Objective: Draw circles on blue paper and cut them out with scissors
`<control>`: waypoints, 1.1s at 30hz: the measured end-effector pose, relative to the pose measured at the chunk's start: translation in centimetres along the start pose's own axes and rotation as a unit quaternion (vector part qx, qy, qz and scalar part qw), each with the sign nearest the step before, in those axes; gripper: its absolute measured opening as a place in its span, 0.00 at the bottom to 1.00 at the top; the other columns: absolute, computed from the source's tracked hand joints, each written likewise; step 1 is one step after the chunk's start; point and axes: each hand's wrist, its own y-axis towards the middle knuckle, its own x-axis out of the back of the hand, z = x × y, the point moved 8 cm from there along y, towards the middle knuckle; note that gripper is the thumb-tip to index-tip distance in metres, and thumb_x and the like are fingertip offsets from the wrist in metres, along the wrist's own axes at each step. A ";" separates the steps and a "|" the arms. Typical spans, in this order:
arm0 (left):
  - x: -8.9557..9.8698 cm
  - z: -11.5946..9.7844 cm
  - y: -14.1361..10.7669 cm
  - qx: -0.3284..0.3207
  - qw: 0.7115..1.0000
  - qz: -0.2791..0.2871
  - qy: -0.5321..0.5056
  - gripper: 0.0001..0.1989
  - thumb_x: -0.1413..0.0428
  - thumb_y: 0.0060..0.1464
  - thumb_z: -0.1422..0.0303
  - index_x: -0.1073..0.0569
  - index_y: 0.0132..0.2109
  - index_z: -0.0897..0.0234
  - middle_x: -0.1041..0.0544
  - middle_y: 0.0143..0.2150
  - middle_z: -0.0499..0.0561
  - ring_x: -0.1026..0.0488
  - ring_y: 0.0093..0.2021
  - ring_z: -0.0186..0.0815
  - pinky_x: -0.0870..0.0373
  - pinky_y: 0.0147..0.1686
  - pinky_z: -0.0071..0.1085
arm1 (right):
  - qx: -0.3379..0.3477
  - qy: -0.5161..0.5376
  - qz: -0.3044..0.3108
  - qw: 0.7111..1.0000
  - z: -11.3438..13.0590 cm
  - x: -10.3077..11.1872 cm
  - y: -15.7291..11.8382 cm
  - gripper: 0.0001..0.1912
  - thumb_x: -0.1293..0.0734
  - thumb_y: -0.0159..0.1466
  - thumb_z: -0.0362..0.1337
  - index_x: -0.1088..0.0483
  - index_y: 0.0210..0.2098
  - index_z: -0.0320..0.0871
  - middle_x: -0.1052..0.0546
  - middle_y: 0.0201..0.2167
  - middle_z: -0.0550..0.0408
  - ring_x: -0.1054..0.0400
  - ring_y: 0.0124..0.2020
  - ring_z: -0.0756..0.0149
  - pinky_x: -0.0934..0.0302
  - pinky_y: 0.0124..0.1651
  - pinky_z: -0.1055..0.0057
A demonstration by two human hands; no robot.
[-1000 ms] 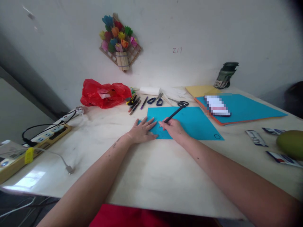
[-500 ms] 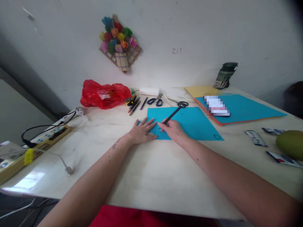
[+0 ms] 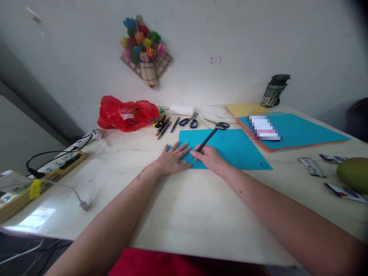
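Observation:
A sheet of blue paper [image 3: 230, 143] lies on the table before me, with a small dark circle [image 3: 264, 165] drawn in its near right corner. My left hand [image 3: 174, 159] rests flat across the sheet's left end, fingers spread. Pinched in my right hand [image 3: 209, 157] is a black pen [image 3: 207, 140], its tip down at the paper close to my left fingers. The tip itself and any fresh line under it are hard to make out.
Behind the sheet lie two pairs of scissors [image 3: 189, 121], several pens [image 3: 164, 129] and a red plastic bag [image 3: 126, 115]. Stacked coloured paper [image 3: 307, 132] carries a phone [image 3: 264, 128] on the right. A power strip [image 3: 57, 165] runs along the left edge.
The pen stands slightly steeper in my right hand, at nearly the same spot. My left hand stays put. The whole view has shifted very slightly.

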 end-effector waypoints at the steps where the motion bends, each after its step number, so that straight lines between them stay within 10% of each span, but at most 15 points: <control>1: 0.0 0.0 0.0 -0.002 1.000 0.000 0.000 0.37 0.66 0.48 0.42 0.58 0.62 0.52 0.63 0.64 0.42 0.69 0.62 0.45 0.71 0.54 0.54 | 0.001 0.001 0.002 1.000 0.0 -0.1 0.0 0.11 0.38 0.55 0.43 0.33 0.26 0.42 0.29 0.19 0.57 0.34 0.23 0.69 0.41 0.29 0.73; 33: -0.1 0.0 0.1 0.000 1.000 0.002 0.009 0.37 0.66 0.48 0.42 0.58 0.62 0.52 0.63 0.64 0.44 0.69 0.62 0.46 0.71 0.54 0.55 | 0.005 -0.038 0.008 0.999 0.1 -0.3 0.1 0.12 0.37 0.54 0.45 0.30 0.29 0.42 0.26 0.27 0.53 0.32 0.31 0.66 0.41 0.33 0.72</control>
